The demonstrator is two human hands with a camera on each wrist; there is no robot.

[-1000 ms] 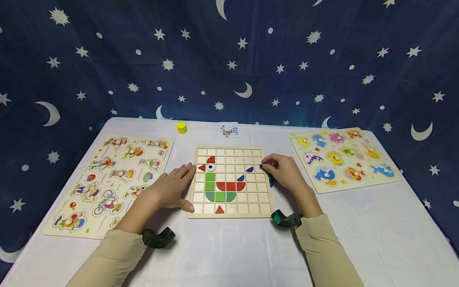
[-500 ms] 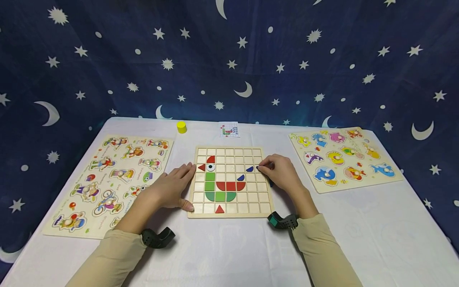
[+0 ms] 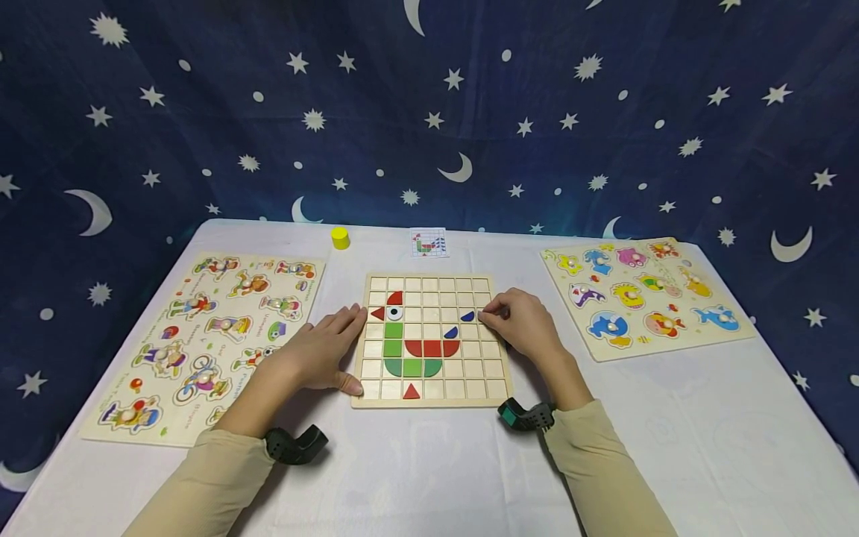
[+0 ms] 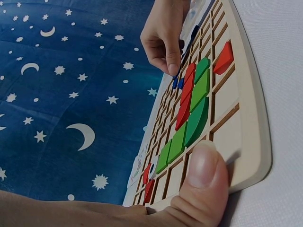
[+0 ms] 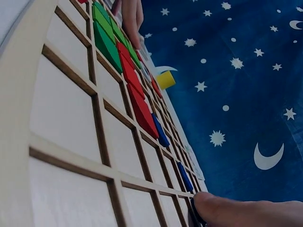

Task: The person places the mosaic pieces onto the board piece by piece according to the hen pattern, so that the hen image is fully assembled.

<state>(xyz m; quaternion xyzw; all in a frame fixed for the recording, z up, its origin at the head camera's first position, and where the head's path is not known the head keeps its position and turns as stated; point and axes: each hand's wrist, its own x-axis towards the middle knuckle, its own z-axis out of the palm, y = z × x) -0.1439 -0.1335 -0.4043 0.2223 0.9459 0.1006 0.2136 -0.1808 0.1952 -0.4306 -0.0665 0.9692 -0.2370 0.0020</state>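
A wooden grid board (image 3: 432,403) lies in the middle of the table, with red, green and blue pieces and a round eye piece (image 3: 394,313) set in a bird shape. My left hand (image 3: 318,356) rests along its left edge, fingers extended, thumb (image 4: 203,170) at the near corner. At the board's right side my right hand (image 3: 526,322) pinches a dark blue piece (image 5: 196,215), mostly hidden by the fingers. Just left of those fingertips sits one blue half-round piece (image 3: 467,317); another blue piece (image 3: 451,333) lies above the red row (image 3: 432,349).
Behind the board are a small picture card (image 3: 428,243) and a yellow cylinder (image 3: 340,239). A knobbed puzzle of sports figures (image 3: 282,287) lies at left, a sea-animal puzzle (image 3: 644,298) at right. A starry dark blue cloth (image 3: 376,142) hangs behind the table.
My right hand has moved slightly left over the board's right edge, bringing the blue piece closer to the set half-round one. My left hand has stayed in place.
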